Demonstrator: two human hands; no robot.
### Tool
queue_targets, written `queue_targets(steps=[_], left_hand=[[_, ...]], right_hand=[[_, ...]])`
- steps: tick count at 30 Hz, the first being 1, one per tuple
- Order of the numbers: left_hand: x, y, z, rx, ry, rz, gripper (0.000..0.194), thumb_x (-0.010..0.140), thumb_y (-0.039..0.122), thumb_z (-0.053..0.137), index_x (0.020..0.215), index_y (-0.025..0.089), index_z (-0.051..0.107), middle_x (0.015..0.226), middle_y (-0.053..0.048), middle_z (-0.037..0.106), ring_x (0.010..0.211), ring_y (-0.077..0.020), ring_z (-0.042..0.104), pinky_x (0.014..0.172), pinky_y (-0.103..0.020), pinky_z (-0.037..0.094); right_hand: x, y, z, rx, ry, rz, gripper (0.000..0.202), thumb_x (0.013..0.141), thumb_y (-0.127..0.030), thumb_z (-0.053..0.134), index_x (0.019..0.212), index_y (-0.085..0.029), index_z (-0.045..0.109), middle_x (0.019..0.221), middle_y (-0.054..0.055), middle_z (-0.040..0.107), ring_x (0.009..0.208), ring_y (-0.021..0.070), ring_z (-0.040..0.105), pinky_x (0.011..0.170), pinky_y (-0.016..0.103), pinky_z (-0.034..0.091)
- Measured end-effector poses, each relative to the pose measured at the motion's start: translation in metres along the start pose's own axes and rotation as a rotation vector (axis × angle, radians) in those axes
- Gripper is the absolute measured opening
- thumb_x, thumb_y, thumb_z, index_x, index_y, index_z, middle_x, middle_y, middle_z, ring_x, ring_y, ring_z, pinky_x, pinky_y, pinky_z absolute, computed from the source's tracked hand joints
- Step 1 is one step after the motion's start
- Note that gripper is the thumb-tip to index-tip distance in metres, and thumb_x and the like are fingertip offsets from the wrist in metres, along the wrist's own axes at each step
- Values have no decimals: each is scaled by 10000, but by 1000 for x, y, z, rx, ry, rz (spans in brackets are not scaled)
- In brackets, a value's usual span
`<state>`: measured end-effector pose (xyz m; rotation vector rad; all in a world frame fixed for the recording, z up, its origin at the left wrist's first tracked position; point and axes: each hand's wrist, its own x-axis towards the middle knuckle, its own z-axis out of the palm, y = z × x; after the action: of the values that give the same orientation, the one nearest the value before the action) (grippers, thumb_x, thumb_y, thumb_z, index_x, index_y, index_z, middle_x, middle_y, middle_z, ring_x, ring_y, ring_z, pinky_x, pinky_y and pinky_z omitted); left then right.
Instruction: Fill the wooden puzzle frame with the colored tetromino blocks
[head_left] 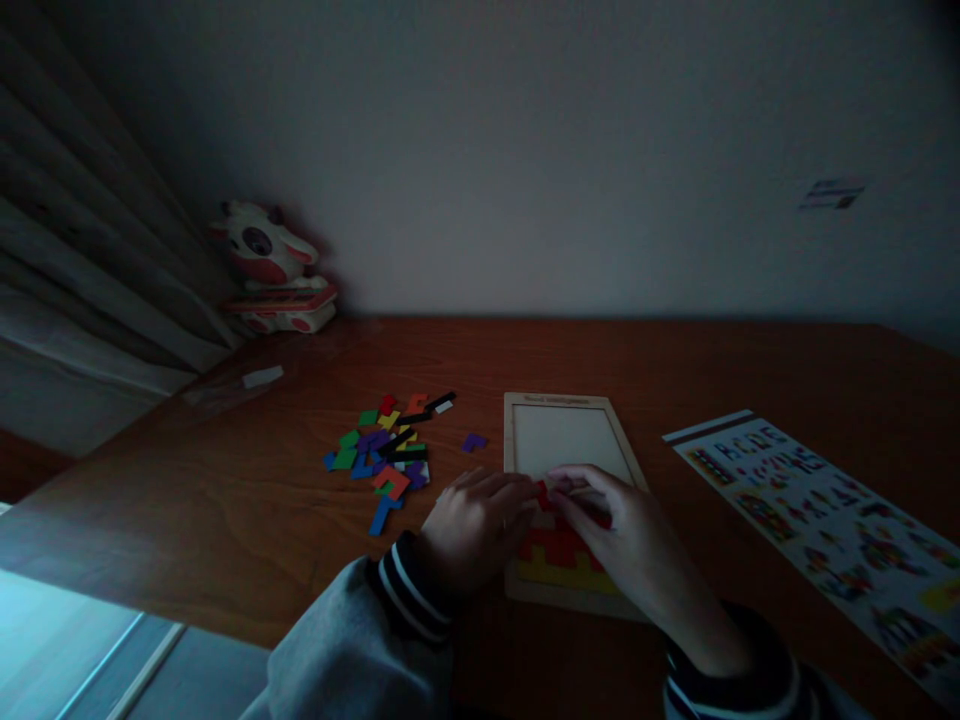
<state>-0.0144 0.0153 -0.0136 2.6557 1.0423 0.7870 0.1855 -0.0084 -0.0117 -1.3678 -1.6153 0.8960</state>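
Observation:
A wooden puzzle board (513, 440) with a pale inner field lies on the table. Yellow pieces (555, 572) line its near end, with red pieces (551, 547) fitted above them. My right hand (619, 520) is over the board, thumb and index finger closed on a small red puzzle piece (543, 493). My left hand (480, 515) reaches across the board's left edge, fingers lying forward and holding nothing visible. Its fingertips are beside the red piece; whether they touch it is hard to tell. Its thumb is hidden.
Loose coloured pieces (382, 450) lie in a pile left of the board, with a purple piece (474, 441) apart from it. A printed pattern sheet (810, 510) lies at right. A cow-shaped toy (274, 270) stands at the back left, near the curtain (97, 230).

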Motion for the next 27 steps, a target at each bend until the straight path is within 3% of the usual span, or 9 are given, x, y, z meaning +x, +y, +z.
queue_targets(steps=[6, 11, 15, 19, 23, 27], left_hand=[[2, 4, -5, -12, 91, -12, 290, 925, 382, 644, 1137, 183, 648, 995, -69, 753, 888, -208, 721, 785, -334, 603], [1, 6, -3, -74, 152, -41, 215, 958, 325, 602, 1103, 177, 655, 920, -57, 760, 796, -188, 735, 707, -299, 613], [2, 12, -6, -166, 214, -68, 286, 930, 237, 628, 1213, 190, 614, 1067, -67, 748, 937, -187, 727, 829, -309, 611], [4, 18, -10, -320, 220, 36, 323, 934, 188, 604, 1256, 189, 578, 1265, -88, 676, 1176, -191, 639, 994, -344, 558], [4, 18, -11, -300, 252, 112, 256, 936, 210, 623, 1190, 185, 595, 1302, -89, 658, 1304, -215, 539, 1038, -394, 530], [4, 12, -9, -141, 250, 98, 193, 922, 288, 651, 1086, 186, 644, 1248, -88, 688, 1231, -247, 586, 994, -425, 537]], right_hand=[[-2, -9, 2, 70, 28, -19, 220, 852, -366, 669, 1019, -223, 660, 951, 67, 761, 858, 210, 736, 787, 357, 622], [-4, -19, 1, 114, -57, -21, 254, 862, -427, 669, 1025, -232, 675, 985, 62, 758, 895, 205, 729, 833, 343, 604], [-5, -16, -1, 126, -12, 45, 342, 927, -508, 563, 1117, -238, 653, 1118, 86, 728, 1006, 210, 703, 897, 348, 575], [-5, -16, -3, 253, -75, 108, 402, 924, -515, 566, 1189, -219, 635, 1209, 108, 698, 1076, 227, 680, 925, 354, 566], [-3, -21, -8, 322, -81, 126, 393, 884, -524, 618, 1109, -209, 688, 1144, 105, 729, 1037, 238, 696, 877, 340, 586], [-1, -16, -10, 163, 72, 115, 360, 863, -543, 623, 992, -220, 715, 1013, 86, 762, 915, 231, 726, 797, 330, 598]])
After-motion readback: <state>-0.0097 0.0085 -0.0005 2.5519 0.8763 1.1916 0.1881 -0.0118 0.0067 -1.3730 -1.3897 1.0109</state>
